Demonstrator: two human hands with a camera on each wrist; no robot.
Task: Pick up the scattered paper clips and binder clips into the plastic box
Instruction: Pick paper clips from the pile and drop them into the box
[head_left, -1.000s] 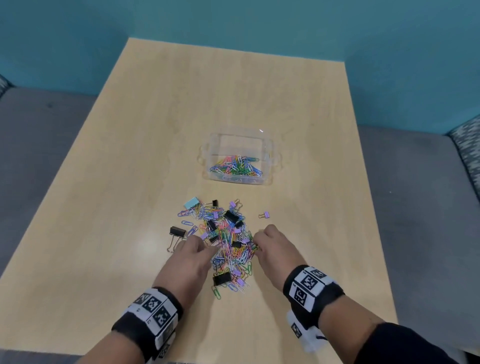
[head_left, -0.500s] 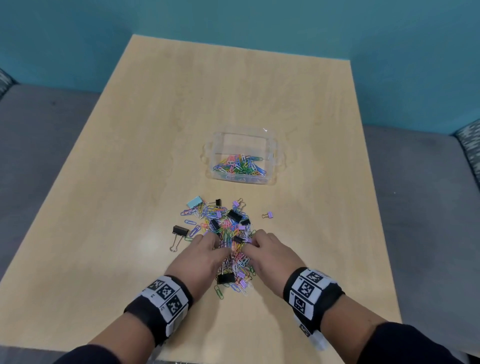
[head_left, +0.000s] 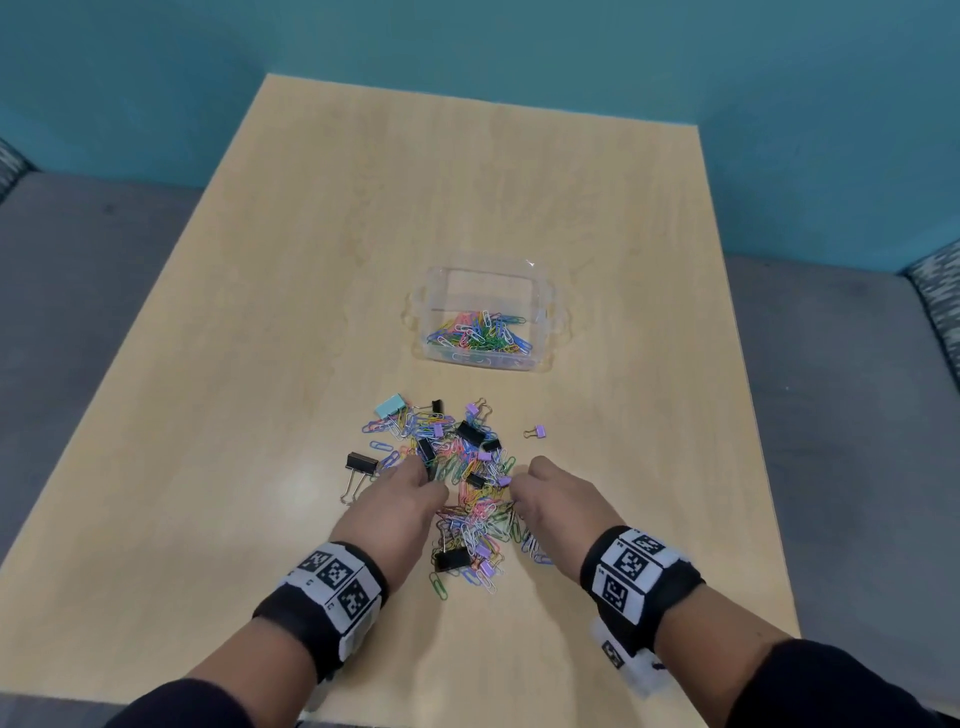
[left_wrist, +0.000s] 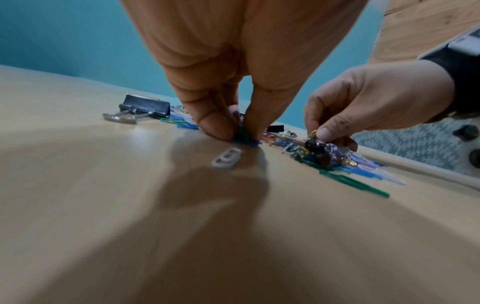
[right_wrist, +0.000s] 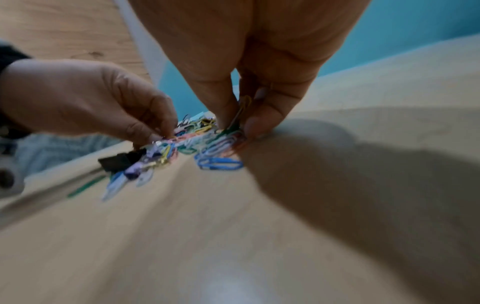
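A pile of coloured paper clips and black, purple and teal binder clips (head_left: 457, 457) lies on the wooden table. Both hands reach into it from the near side. My left hand (head_left: 410, 488) pinches green and blue paper clips (left_wrist: 242, 133) between thumb and fingers against the tabletop. My right hand (head_left: 540, 488) pinches several paper clips (right_wrist: 239, 121) lifted off the heap's right side. The clear plastic box (head_left: 550, 322) stands beyond the pile and holds several coloured paper clips (head_left: 478, 335).
A large black binder clip (head_left: 361, 465) lies left of the pile, and a small purple one (head_left: 536, 431) sits apart to the right. A white clip (left_wrist: 226, 158) lies loose near my left fingers. Grey seats flank the table (head_left: 260, 364).
Both hands closed in on the middle of the pile, then drew slightly apart again, each now pinching clips. The head view shifted a little.
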